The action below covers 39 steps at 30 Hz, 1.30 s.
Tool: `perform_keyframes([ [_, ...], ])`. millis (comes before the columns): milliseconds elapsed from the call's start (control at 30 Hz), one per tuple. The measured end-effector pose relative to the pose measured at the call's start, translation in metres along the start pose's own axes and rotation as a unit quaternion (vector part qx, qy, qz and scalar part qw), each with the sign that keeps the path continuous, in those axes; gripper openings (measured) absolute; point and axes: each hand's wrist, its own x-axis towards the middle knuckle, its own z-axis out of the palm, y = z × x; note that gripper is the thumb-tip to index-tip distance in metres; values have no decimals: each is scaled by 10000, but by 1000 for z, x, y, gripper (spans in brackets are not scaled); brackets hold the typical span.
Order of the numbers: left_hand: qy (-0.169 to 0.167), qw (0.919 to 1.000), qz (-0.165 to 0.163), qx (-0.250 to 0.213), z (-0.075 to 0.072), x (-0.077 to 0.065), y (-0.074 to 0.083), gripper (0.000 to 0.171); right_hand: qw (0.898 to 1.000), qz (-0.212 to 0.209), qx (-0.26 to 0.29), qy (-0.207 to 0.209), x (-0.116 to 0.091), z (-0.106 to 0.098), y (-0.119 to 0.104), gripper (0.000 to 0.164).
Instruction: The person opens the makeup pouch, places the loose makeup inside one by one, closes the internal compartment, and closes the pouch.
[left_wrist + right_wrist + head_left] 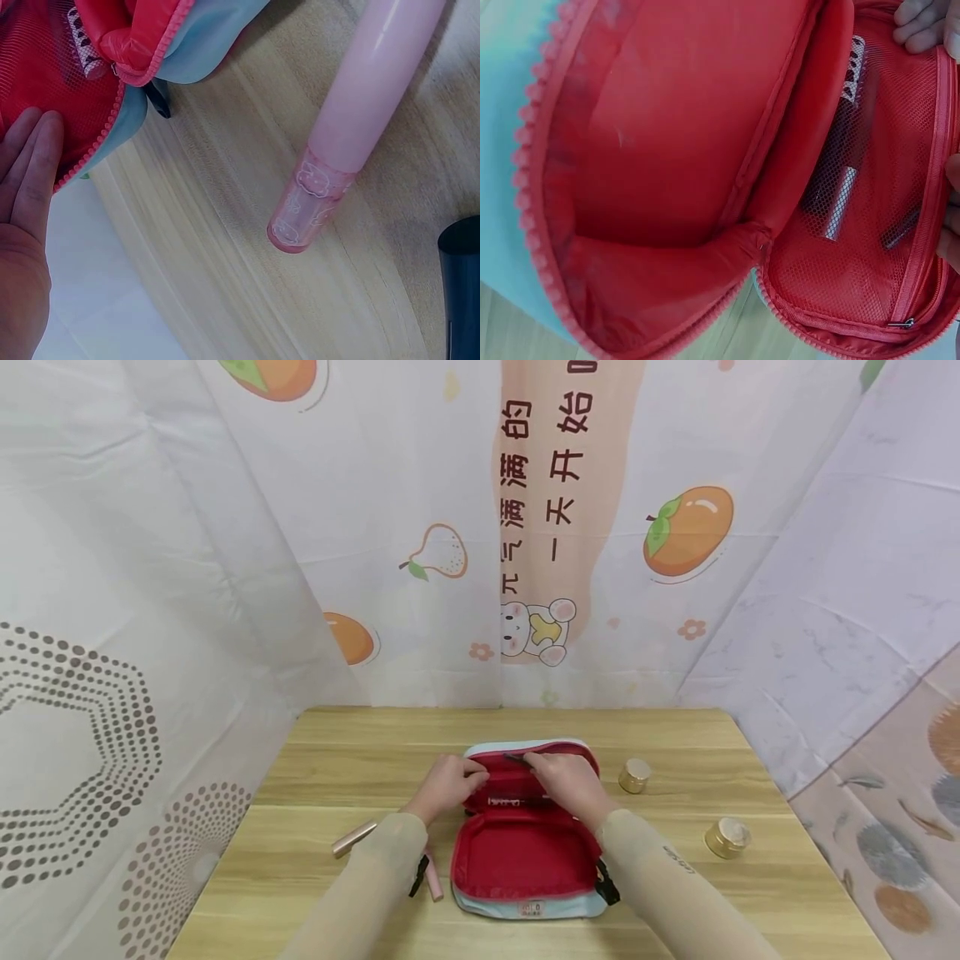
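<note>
A light-blue zip bag [525, 906] with a red lining lies open on the table, its lid raised at the back. Inside the lid is a red mesh pocket [855, 270] with several slim items in it, one a white-and-dark tube [841, 202]. My left hand [450, 785] pinches the pocket's edge on the left side; its fingers [34, 161] lie over the mesh in the left wrist view. At the upper lid, my right hand [566, 781] pinches a thin dark stick [514, 758], most of it hidden. The bag's lower compartment [675, 127] has a bare red base.
Two gold-coloured jars with pale lids, the rear jar [634, 775] and the front jar [727, 837], stand right of the bag. To the left lie a rose-gold tube [354, 839] and a pink tube [367, 97]. A black buckle [607, 883] hangs at the bag's right side.
</note>
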Motion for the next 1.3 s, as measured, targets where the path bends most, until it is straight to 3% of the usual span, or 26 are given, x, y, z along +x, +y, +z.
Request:
perform_keyframes([
  [233,-30,9999,-100,-44,-1,-1,2,23,9997,-155,111,-170,-3,-1,1,20],
  [533,44,10000,28,-82,-1,-1,2,20,9992,-192,292,184,-9,1,5,8],
  [800,128,9999,9,41,1,1,2,16,9971,287,613,354,-17,-9,12,18],
  [1067,64,9999,-85,-23,0,1,4,18,9925,305,419,1107,-27,-21,32,25],
  [1300,87,10000,31,-5,0,2,2,17,9809,910,415,1667,-45,-22,49,26],
])
